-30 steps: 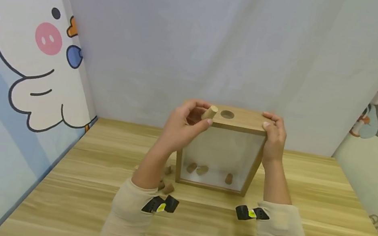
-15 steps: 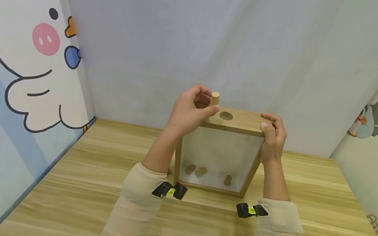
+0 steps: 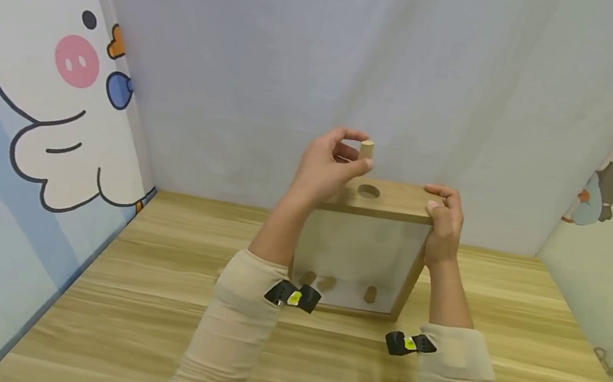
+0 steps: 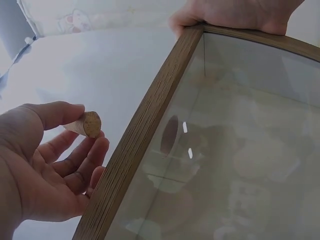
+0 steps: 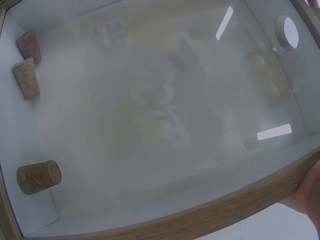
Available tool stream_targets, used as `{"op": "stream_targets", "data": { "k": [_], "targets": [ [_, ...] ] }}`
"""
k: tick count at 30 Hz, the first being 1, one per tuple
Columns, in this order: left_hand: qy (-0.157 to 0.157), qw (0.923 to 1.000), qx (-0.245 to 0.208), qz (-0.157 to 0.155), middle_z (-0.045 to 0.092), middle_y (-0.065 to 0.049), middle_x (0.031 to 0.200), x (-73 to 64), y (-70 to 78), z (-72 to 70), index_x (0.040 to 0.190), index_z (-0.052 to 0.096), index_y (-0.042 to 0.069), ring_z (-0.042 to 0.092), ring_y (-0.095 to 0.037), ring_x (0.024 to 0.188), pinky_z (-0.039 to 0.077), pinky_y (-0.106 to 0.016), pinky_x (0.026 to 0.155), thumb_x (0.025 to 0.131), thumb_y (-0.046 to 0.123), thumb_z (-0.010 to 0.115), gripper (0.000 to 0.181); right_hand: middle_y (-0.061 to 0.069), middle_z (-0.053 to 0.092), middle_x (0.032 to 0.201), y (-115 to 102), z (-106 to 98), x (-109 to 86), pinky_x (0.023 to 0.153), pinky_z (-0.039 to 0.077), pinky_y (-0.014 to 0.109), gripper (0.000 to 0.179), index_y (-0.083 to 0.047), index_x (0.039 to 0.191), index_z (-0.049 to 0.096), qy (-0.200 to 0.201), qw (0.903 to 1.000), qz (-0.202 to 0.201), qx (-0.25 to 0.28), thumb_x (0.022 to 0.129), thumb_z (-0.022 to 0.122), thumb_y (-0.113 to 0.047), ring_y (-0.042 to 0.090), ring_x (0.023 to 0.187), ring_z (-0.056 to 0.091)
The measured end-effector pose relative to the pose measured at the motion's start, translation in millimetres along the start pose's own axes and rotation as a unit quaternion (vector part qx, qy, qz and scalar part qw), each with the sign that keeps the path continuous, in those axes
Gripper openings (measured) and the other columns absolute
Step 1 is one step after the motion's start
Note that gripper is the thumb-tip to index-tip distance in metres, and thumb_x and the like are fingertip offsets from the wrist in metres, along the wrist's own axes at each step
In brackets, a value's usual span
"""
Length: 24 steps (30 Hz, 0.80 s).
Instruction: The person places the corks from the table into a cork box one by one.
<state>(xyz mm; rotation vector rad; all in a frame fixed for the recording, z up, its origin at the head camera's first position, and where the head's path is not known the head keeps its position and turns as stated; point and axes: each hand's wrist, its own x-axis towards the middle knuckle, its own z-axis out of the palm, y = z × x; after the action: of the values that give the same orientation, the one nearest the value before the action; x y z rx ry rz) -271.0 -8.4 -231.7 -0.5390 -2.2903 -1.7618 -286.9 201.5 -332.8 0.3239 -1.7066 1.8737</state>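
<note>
Pinching light-brown tapered cork (image 3: 366, 151), left hand (image 3: 326, 171), closed to cork's width, hovered just above round hole (image 3: 368, 192) in brown clear-fronted wooden box (image 3: 400, 200). Right hand (image 3: 444, 231) held box corner, right of pinch. Tilted release could have made cork catch rim.

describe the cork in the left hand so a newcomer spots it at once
Find the wood-framed box, then the round hole in its top. Just above, the left hand pinches a cork: the only one held, while three corks are inside.
</note>
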Motion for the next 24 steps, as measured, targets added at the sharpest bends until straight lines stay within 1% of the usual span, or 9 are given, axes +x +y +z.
{"op": "stream_targets", "data": {
  "k": [2,6,10,12,14,16,19,21,24],
  "targets": [
    [-0.005,1.0000,0.000,-0.006,0.063,-0.004,0.094,1.2,1.2,0.3,0.112,0.062,0.015,0.058,-0.017,0.088,0.048,-0.031,0.071,0.082,0.014,0.071,0.031,0.003,0.050,0.106,-1.1,1.7,-0.2,0.080,0.029,0.036,0.030,-0.011,0.100,0.060,0.004,1.0000,-0.003,0.000,0.079,0.039,-0.013,0.022,0.093,0.042],
    [-0.016,0.9995,0.006,-0.025,0.063,-0.007,0.092,2.8,2.0,1.1,0.104,0.062,0.010,0.058,-0.020,0.086,0.048,-0.032,0.070,0.081,0.009,0.072,0.025,0.003,0.050,0.105,-2.6,3.2,-0.4,0.081,0.029,0.036,0.029,-0.012,0.100,0.060,0.008,0.9999,-0.008,0.001,0.078,0.039,-0.012,0.021,0.094,0.042],
    [-0.031,0.9964,0.029,-0.074,0.062,-0.007,0.093,4.1,6.7,0.0,0.097,0.060,0.008,0.059,-0.021,0.085,0.048,-0.030,0.072,0.078,0.008,0.074,0.024,0.002,0.049,0.106,-3.3,1.3,-1.9,0.081,0.029,0.036,0.029,-0.015,0.099,0.059,0.006,1.0000,-0.001,-0.008,0.079,0.039,-0.013,0.021,0.094,0.042],
    [-0.046,0.9936,0.034,-0.097,0.062,-0.007,0.093,6.5,10.3,-2.2,0.096,0.061,0.006,0.060,-0.022,0.084,0.049,-0.030,0.073,0.077,0.006,0.075,0.023,0.002,0.048,0.109,-3.1,0.2,-2.5,0.083,0.028,0.036,0.028,-0.015,0.100,0.059,0.003,0.9999,0.002,-0.011,0.080,0.039,-0.013,0.021,0.098,0.040],
    [-0.064,0.9909,0.039,-0.111,0.063,-0.007,0.092,9.8,14.7,-4.5,0.094,0.062,0.006,0.060,-0.023,0.083,0.048,-0.031,0.073,0.076,0.005,0.076,0.023,0.002,0.048,0.111,-3.2,-0.8,-2.5,0.087,0.025,0.037,0.028,-0.014,0.100,0.059,0.000,0.9999,0.001,-0.010,0.080,0.039,-0.013,0.021,0.103,0.038],
    [-0.078,0.9890,0.041,-0.118,0.064,-0.008,0.090,13.2,18.8,-6.8,0.094,0.063,0.005,0.060,-0.023,0.081,0.048,-0.032,0.073,0.074,0.004,0.076,0.023,0.002,0.047,0.113,-3.4,-1.1,-2.1,0.088,0.023,0.037,0.028,-0.014,0.101,0.059,-0.003,1.0000,-0.002,-0.008,0.081,0.039,-0.014,0.021,0.105,0.036],
    [-0.088,0.9868,0.057,-0.123,0.065,-0.007,0.087,17.3,22.4,-8.2,0.093,0.064,0.006,0.058,-0.022,0.079,0.047,-0.032,0.071,0.073,0.003,0.077,0.024,0.003,0.047,0.111,-3.5,-0.7,-1.6,0.087,0.024,0.036,0.028,-0.013,0.101,0.059,-0.006,1.0000,-0.008,0.000,0.082,0.040,-0.014,0.020,0.103,0.037],
    [-0.094,0.9853,0.061,-0.129,0.065,-0.007,0.086,18.8,22.6,-7.3,0.093,0.065,0.005,0.058,-0.022,0.079,0.047,-0.031,0.071,0.072,0.002,0.077,0.024,0.003,0.047,0.110,-2.9,-0.2,-1.5,0.084,0.026,0.036,0.027,-0.015,0.101,0.059,-0.007,0.9999,-0.010,0.003,0.081,0.040,-0.015,0.021,0.099,0.039],
    [-0.097,0.9842,0.068,-0.132,0.065,-0.008,0.086,19.6,19.9,-4.3,0.093,0.065,0.004,0.060,-0.022,0.080,0.048,-0.030,0.071,0.072,0.000,0.076,0.024,0.001,0.047,0.110,-1.7,0.4,-1.8,0.085,0.025,0.036,0.027,-0.017,0.100,0.060,-0.008,0.9999,-0.012,0.005,0.081,0.041,-0.015,0.021,0.100,0.038]
  ]
}}
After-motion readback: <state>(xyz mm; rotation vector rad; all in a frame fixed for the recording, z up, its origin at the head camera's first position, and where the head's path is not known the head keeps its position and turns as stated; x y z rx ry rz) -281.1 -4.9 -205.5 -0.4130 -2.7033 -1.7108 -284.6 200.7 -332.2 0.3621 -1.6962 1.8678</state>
